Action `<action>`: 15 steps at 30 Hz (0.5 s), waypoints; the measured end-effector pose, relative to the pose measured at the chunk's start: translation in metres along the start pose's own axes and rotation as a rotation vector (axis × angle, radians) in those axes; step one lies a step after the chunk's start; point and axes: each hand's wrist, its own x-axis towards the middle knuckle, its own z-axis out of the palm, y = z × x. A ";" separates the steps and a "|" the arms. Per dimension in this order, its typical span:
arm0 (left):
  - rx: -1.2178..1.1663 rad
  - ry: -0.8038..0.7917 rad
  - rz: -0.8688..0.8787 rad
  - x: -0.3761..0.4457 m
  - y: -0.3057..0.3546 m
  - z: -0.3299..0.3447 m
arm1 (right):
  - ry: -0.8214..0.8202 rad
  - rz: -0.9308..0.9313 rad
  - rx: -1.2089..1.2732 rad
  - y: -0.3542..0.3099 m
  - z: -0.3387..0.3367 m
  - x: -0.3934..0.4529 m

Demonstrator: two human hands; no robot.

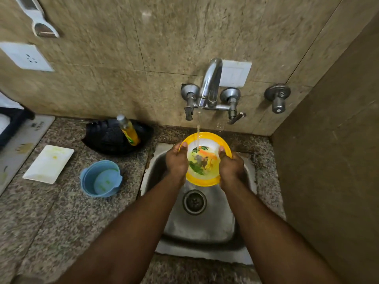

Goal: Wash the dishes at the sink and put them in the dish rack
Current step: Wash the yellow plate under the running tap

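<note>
A yellow-rimmed bowl [205, 158] with a coloured picture inside is held over the steel sink [205, 224], tilted toward me. Water from the tap [209, 85] runs into it. My left hand [177, 160] grips the bowl's left rim, thumb inside. On the right rim my right hand [230, 166] grips the same way. A blue cup [100, 178] and a white rectangular plate [49, 163] with yellow smears sit on the counter to the left.
A dish soap bottle [129, 130] stands in a black dish [117, 138] behind the blue cup. The sink drain [193, 201] lies below the bowl. A brown wall [328, 171] closes the right side. The granite counter [51, 222] stretches left.
</note>
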 end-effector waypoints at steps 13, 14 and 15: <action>0.229 -0.449 0.177 0.016 0.036 -0.018 | -0.402 -0.583 -0.340 -0.022 -0.001 0.032; 0.217 -0.490 0.165 0.016 0.035 -0.020 | -0.376 -0.544 -0.308 -0.016 0.000 0.034; 0.183 -0.517 0.144 0.013 0.035 -0.022 | -0.354 -0.500 -0.271 -0.011 0.001 0.034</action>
